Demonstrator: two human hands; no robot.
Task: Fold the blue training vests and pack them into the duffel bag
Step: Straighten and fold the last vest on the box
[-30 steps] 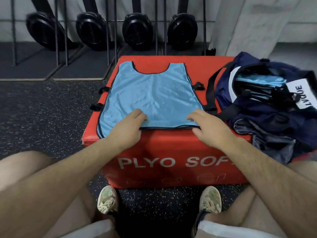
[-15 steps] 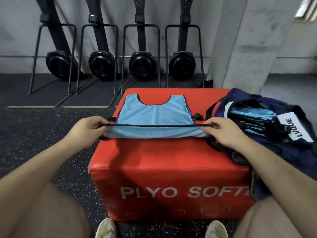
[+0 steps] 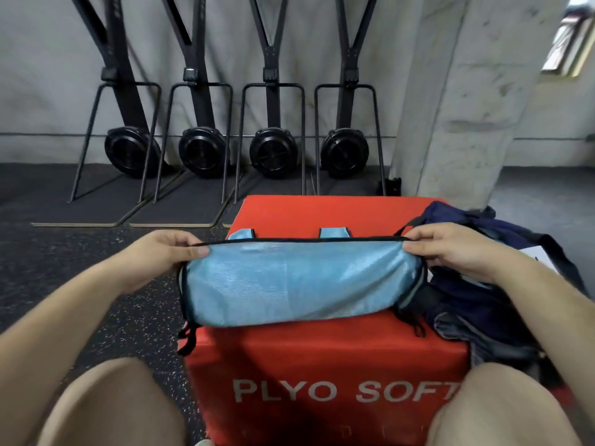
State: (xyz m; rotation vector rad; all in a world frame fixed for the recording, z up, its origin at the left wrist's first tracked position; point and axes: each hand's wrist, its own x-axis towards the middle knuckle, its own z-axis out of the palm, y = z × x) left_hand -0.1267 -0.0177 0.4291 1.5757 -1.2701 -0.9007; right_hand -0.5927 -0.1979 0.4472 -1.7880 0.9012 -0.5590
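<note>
Pinching the black-trimmed hem of the blue vest (image 3: 299, 284) at either end, the left hand (image 3: 161, 255) and right hand (image 3: 450, 252) hold it taut between them above the red plyo box (image 3: 322, 358); the duffel bag (image 3: 473, 300) lies just beneath the right hand.

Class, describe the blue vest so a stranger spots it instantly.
Start at the red plyo box. Over its top, the left hand and right hand pinch a light-blue training vest, folded over. Unlike the navy duffel bag alongside, it is pale and black-trimmed.
</note>
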